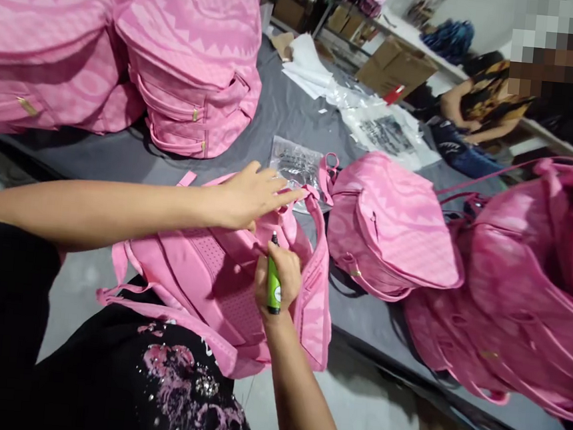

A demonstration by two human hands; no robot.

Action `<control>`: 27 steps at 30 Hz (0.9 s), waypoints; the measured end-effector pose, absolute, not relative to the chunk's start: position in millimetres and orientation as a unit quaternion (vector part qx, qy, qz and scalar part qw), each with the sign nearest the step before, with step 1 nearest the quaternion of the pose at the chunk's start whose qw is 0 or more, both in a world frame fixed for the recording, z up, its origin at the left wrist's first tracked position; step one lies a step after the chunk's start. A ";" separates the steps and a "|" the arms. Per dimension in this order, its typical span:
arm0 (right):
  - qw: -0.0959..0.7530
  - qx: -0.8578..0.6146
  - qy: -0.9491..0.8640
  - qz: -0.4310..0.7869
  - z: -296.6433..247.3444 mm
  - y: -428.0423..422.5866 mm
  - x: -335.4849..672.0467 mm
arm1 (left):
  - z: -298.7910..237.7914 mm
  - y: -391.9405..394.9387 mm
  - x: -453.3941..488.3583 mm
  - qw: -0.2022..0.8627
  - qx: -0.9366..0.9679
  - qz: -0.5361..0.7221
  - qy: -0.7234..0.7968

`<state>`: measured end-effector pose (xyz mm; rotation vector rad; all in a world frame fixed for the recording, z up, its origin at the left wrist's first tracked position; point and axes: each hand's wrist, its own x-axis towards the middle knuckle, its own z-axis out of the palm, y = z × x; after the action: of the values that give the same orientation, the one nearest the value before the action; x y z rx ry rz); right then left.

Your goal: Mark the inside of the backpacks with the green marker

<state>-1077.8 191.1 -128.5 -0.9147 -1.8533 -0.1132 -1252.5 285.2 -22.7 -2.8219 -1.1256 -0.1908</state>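
Observation:
A pink backpack lies back-side up at the near edge of the grey table, partly over my lap. My left hand reaches across it, fingers stretched out and resting on the top handle strap. My right hand is closed round a green lighter, held upright just above the backpack's top edge. A clear plastic bag lies on the table just beyond my left fingertips.
Two pink backpacks stand at the back left; another lies at centre right and several more are piled at the right. White plastic bags and cardboard boxes lie further back. A person sits beyond the table.

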 end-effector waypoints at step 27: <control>0.196 -0.416 -0.851 0.255 -86.7 255.9 -1017.0 | -88.6 335.9 -1221.4 0.009 -0.930 -0.035 -0.367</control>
<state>-1017.0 255.9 -86.7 -1.1659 -2.3833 0.7143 -1221.4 335.9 -88.6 -2.9041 -1.1468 -0.1085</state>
